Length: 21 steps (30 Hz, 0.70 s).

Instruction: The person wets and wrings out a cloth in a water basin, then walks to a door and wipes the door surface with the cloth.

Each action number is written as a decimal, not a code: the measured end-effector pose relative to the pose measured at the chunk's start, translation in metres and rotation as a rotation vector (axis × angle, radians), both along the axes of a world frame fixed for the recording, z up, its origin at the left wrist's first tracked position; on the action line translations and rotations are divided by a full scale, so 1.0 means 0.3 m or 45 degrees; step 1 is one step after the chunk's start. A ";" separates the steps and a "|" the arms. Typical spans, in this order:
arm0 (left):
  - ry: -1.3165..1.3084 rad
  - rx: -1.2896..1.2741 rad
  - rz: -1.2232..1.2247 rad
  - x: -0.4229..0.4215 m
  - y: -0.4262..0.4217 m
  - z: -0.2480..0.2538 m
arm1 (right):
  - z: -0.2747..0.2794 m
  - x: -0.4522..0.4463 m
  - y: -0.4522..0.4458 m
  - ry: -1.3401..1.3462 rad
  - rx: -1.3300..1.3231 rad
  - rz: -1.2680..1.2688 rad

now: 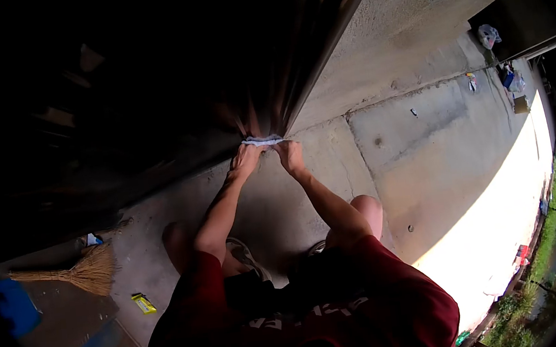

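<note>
A crumpled white cloth [262,140] stretches between my two hands, close to the lower edge of a dark, shiny upright surface [250,102]. My left hand [246,158] is closed on the cloth's left end. At its right end my right hand [290,153] has its fingers closed on it too. Faint reflections show in the dark surface just above the cloth. Whether the cloth touches that surface cannot be made out.
A straw broom [92,270] and a yellow packet [144,303] lie at the lower left. The rough wall [404,18] meets the concrete floor [425,158]. Plastic bags [488,36] are at the upper right; grass [553,212] borders the sunlit edge.
</note>
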<state>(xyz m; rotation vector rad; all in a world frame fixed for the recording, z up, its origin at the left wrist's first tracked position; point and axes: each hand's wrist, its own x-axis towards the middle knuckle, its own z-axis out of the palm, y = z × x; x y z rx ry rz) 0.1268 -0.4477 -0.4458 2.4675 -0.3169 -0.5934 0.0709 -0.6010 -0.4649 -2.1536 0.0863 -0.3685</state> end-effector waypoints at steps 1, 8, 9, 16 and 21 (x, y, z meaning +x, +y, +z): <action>0.002 0.000 -0.003 -0.002 -0.001 0.080 | 0.063 -0.008 -0.006 0.002 0.000 -0.003; -0.126 -0.057 -0.188 -0.003 0.016 0.769 | 0.762 -0.023 -0.014 0.193 0.364 -0.017; -0.284 -0.164 -0.181 -0.013 0.016 0.838 | 0.850 -0.029 -0.017 0.189 0.366 -0.016; -0.769 -0.446 -0.253 -0.002 -0.010 1.411 | 1.471 -0.026 -0.048 -0.013 0.390 -0.042; -0.999 -0.674 -0.293 0.030 -0.048 1.776 | 1.824 -0.013 -0.065 -0.135 0.392 -0.087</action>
